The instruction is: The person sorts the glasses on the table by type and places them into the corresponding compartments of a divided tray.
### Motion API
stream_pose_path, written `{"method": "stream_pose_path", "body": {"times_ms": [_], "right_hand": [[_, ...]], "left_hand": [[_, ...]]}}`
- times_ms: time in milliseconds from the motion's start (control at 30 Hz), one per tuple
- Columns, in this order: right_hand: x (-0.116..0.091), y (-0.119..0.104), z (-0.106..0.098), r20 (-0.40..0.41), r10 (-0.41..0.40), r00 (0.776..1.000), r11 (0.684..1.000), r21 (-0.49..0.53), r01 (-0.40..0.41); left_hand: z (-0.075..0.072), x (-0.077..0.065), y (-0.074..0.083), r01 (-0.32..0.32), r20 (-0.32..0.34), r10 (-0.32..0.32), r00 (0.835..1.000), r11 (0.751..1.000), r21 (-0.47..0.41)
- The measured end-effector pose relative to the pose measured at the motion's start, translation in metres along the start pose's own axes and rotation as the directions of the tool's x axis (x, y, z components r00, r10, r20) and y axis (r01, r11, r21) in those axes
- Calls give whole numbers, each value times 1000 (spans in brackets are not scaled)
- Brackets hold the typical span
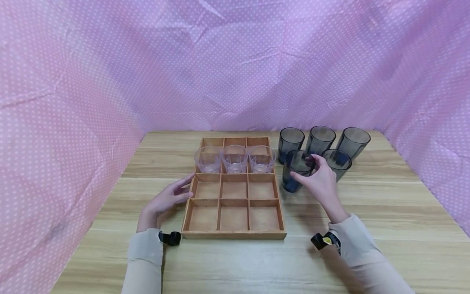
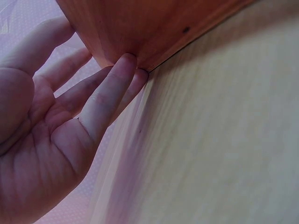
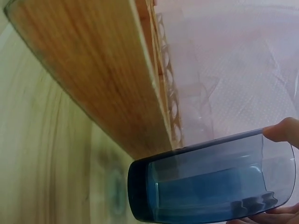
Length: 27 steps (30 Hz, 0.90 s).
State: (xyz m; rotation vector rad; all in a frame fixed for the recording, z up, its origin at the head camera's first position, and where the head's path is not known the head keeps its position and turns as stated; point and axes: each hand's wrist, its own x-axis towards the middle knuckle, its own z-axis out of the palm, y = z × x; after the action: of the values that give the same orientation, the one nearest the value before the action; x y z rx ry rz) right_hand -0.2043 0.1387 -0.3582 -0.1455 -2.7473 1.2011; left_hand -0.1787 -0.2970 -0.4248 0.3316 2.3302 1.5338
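Observation:
My right hand [image 1: 324, 185] grips a dark tinted drinking glass [image 1: 291, 177] near its rim, thumb on one side and fingers on the other. In the right wrist view this glass [image 3: 201, 184] appears close beside the wooden box wall [image 3: 93, 70]. At the left side of the divided wooden box [image 1: 235, 236], my left hand [image 1: 167, 200] touches the outer wall with extended fingertips [image 2: 124, 65]. Three clear plastic cups [image 1: 208, 163] stand side by side across the box's far part. The middle and front compartments hold nothing.
More dark glasses stand right of the box: three in a back row, including one at the far right [image 1: 352, 143], and another [image 1: 338, 163] just behind my right hand. A pink dotted cloth [image 1: 235, 81] surrounds the wooden table [image 1: 235, 265] at the back and sides.

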Motion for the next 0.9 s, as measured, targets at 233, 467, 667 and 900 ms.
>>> {"method": "stream_pose_path", "body": {"times_ms": [233, 467, 667, 900], "right_hand": [[-6, -11, -2, 5, -26, 1000, 999, 20, 26], [-11, -26, -4, 3, -88, 996, 992, 89, 87], [-14, -41, -7, -5, -142, 990, 978, 152, 142], [-17, -60, 1, 45, -166, 985, 968, 196, 154]], "left_hand": [[-2, -2, -1, 3, -6, -3, 1000, 1000, 14], [-2, -1, 1, 0, 5, 0, 1000, 1000, 11], [-3, 1, 3, 4, 5, -4, 1000, 1000, 23], [-6, 0, 3, 12, 16, -12, 1000, 1000, 12]]}}
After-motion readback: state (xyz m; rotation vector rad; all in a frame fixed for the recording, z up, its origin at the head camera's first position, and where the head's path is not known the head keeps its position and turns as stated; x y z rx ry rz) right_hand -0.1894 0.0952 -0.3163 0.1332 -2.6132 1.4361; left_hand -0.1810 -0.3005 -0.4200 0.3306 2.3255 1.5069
